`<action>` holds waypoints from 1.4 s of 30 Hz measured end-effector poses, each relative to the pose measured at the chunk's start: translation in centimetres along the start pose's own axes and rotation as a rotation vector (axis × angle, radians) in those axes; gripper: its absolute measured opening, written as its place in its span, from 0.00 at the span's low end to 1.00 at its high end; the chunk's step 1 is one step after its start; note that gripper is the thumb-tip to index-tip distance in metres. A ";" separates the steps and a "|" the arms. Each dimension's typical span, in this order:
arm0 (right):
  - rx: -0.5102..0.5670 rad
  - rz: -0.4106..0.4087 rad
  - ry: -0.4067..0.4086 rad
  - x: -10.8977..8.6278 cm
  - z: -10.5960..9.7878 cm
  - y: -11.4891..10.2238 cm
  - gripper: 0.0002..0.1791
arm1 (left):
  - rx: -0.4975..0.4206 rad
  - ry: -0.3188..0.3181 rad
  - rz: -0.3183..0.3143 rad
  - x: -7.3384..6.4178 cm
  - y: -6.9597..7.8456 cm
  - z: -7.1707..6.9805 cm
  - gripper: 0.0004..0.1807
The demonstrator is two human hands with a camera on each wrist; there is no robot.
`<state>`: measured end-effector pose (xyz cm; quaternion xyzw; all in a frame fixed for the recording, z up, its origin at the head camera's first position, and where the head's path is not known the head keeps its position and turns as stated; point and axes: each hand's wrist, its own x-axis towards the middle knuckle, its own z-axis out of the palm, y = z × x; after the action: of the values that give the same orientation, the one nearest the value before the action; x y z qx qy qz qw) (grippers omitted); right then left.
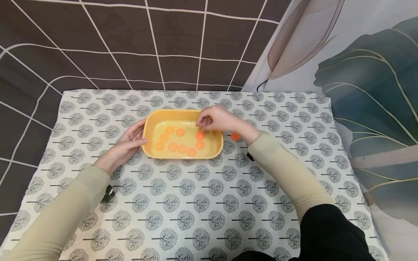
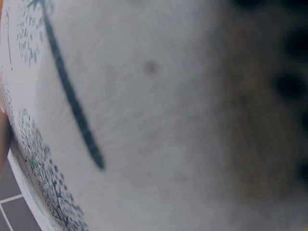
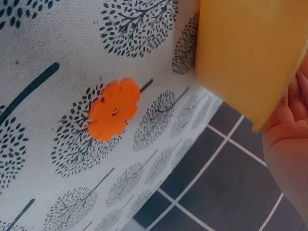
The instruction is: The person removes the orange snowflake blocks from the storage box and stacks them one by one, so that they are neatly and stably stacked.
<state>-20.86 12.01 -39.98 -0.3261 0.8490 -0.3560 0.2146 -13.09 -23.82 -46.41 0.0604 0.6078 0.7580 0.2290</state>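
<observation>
A yellow rectangular tub (image 1: 183,158) stands on the patterned cloth, with several flat orange flower-shaped pieces (image 1: 182,149) lying inside in clear liquid. My left hand (image 1: 125,145) holds the tub's left end, thumb at the rim and fingers along the outer side. Over the right part of the tub, my right hand (image 1: 217,119) reaches in with curled fingers. Right at those fingertips is a brighter orange flower-shaped piece (image 1: 200,135); the thumb's contact with it is hidden. One more orange flower (image 3: 114,111), with a small centre hole, lies on the cloth beside the tub.
The white cloth (image 1: 183,195) with tree prints covers the table. A dark wall covering (image 1: 127,65) with white grid lines rises at the back. A leaf-print curtain (image 1: 375,90) hangs at the right. The left wrist view shows mostly blurred cloth.
</observation>
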 end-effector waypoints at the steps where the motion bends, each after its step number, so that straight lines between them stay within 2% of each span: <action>1: -0.009 -0.002 -0.018 0.2 0.1 -0.1 0.10 | -0.001 0.000 0.001 0.0 0.0 0.0 0.45; 8: -0.151 -0.027 -0.146 1.2 0.8 -0.4 0.12 | -0.002 -0.002 0.005 0.1 0.0 -0.1 0.44; 13: -0.267 -0.036 -0.200 1.6 1.0 -0.5 0.13 | 0.001 -0.006 0.015 0.1 -0.1 -0.1 0.45; 21: -0.358 -0.068 -0.211 2.1 1.7 -0.1 0.16 | 0.009 0.000 0.008 0.1 0.0 -0.1 0.45; 29: -0.417 -0.065 -0.206 2.2 2.4 0.1 0.17 | 0.019 -0.001 -0.004 -0.1 0.0 0.0 0.45; 33: -0.424 -0.068 -0.205 2.2 2.5 0.2 0.16 | 0.024 -0.004 0.003 -0.1 -0.2 -0.1 0.45; 42: -0.412 -0.061 -0.204 2.3 2.6 0.1 0.13 | 0.033 0.009 -0.022 -0.1 0.0 0.0 0.45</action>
<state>-20.95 9.28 -42.04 -0.4228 0.8675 -0.1465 0.2173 -13.00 -23.88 -46.39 0.0543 0.6219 0.7455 0.2337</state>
